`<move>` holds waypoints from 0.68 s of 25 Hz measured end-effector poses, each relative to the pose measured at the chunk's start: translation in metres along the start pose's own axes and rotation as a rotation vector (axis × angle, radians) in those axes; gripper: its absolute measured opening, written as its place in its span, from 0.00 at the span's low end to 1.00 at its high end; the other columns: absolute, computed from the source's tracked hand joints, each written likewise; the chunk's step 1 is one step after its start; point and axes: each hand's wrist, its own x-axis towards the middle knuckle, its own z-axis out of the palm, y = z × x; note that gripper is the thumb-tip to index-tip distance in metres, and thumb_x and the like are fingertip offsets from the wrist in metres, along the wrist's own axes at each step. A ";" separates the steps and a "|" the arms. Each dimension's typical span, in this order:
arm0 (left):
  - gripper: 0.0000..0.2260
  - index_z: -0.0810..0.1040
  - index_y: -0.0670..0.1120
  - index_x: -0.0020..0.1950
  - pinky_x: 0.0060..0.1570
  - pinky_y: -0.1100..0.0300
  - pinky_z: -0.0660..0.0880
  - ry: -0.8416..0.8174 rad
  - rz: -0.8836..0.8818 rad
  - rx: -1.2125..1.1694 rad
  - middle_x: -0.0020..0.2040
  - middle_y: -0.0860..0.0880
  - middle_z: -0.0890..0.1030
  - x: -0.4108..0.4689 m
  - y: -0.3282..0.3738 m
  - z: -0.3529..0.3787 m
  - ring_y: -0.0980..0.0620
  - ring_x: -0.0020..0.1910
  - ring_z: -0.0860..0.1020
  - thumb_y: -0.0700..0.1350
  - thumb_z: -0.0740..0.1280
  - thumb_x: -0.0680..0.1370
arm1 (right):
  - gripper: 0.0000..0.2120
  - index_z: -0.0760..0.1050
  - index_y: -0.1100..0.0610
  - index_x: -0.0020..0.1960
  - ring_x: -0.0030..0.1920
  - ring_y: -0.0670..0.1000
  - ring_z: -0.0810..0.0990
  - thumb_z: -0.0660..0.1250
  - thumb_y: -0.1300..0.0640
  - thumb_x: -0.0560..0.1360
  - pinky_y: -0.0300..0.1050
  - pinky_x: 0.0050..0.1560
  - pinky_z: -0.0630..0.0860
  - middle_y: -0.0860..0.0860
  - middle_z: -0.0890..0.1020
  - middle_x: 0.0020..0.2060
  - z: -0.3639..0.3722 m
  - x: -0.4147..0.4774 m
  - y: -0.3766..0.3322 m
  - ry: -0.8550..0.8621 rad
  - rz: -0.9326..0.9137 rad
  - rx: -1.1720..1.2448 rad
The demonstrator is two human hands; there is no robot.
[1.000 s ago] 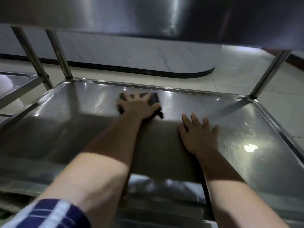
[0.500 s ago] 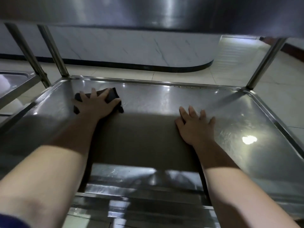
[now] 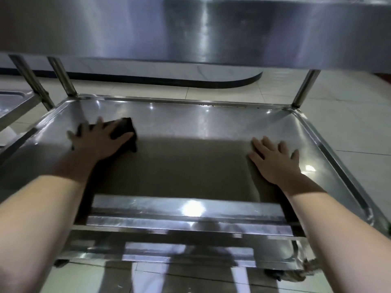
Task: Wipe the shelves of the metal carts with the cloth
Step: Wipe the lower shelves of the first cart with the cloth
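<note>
A stainless steel cart shelf point(image 3: 201, 127) with a raised rim fills the middle of the head view. A dark cloth point(image 3: 124, 129) lies on its left part. My left hand point(image 3: 99, 138) presses flat on the cloth with fingers spread, covering most of it. My right hand point(image 3: 275, 159) rests flat on the bare shelf at the right, fingers straight and slightly apart. The cart's upper shelf point(image 3: 190, 28) hangs overhead across the top of the view.
Upright posts stand at the shelf's far left corner point(image 3: 62, 77) and far right corner point(image 3: 304, 89). A second metal cart point(image 3: 12, 104) sits at the left edge. Beyond is a tiled floor point(image 3: 338, 98) and a curved white counter base point(image 3: 169, 72).
My left hand has slid the cloth leftward across the shelf from the middle to the left part. My right hand has stayed flat on the shelf.
</note>
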 end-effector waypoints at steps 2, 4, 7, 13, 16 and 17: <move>0.45 0.50 0.68 0.76 0.69 0.27 0.46 -0.019 -0.074 0.015 0.80 0.51 0.51 -0.015 0.002 0.000 0.36 0.77 0.48 0.82 0.37 0.61 | 0.28 0.45 0.35 0.77 0.78 0.60 0.44 0.42 0.34 0.79 0.69 0.71 0.40 0.42 0.47 0.79 0.004 -0.003 0.004 -0.001 0.018 -0.017; 0.41 0.48 0.69 0.76 0.68 0.27 0.45 -0.009 0.023 0.000 0.81 0.51 0.50 -0.037 0.056 0.006 0.35 0.77 0.47 0.81 0.39 0.64 | 0.28 0.44 0.36 0.77 0.78 0.61 0.43 0.42 0.34 0.79 0.70 0.71 0.39 0.43 0.46 0.79 0.004 -0.001 -0.003 -0.003 0.014 -0.007; 0.36 0.43 0.72 0.74 0.67 0.28 0.41 -0.026 0.380 -0.034 0.81 0.51 0.47 -0.099 0.176 0.028 0.35 0.77 0.44 0.80 0.42 0.67 | 0.27 0.44 0.36 0.78 0.78 0.60 0.43 0.43 0.35 0.79 0.70 0.71 0.40 0.43 0.47 0.79 0.003 -0.002 0.000 0.014 0.003 0.006; 0.37 0.46 0.73 0.74 0.70 0.30 0.44 -0.016 0.355 -0.038 0.81 0.53 0.45 -0.104 0.135 0.021 0.41 0.78 0.44 0.81 0.44 0.66 | 0.28 0.45 0.37 0.77 0.78 0.60 0.44 0.43 0.34 0.79 0.69 0.71 0.40 0.43 0.48 0.79 0.001 -0.005 0.006 0.007 -0.028 0.032; 0.39 0.45 0.70 0.76 0.69 0.29 0.43 -0.129 0.028 -0.049 0.81 0.51 0.42 -0.091 0.087 0.000 0.38 0.78 0.42 0.80 0.44 0.67 | 0.28 0.45 0.38 0.78 0.78 0.63 0.43 0.43 0.35 0.79 0.69 0.71 0.39 0.44 0.48 0.79 0.004 -0.006 0.000 0.000 -0.011 0.031; 0.39 0.44 0.69 0.76 0.69 0.28 0.42 -0.122 0.008 -0.019 0.81 0.50 0.42 -0.103 0.101 0.000 0.36 0.77 0.42 0.80 0.44 0.68 | 0.28 0.45 0.38 0.78 0.78 0.63 0.43 0.43 0.35 0.79 0.70 0.71 0.39 0.44 0.47 0.79 0.003 -0.008 -0.002 -0.003 -0.004 0.028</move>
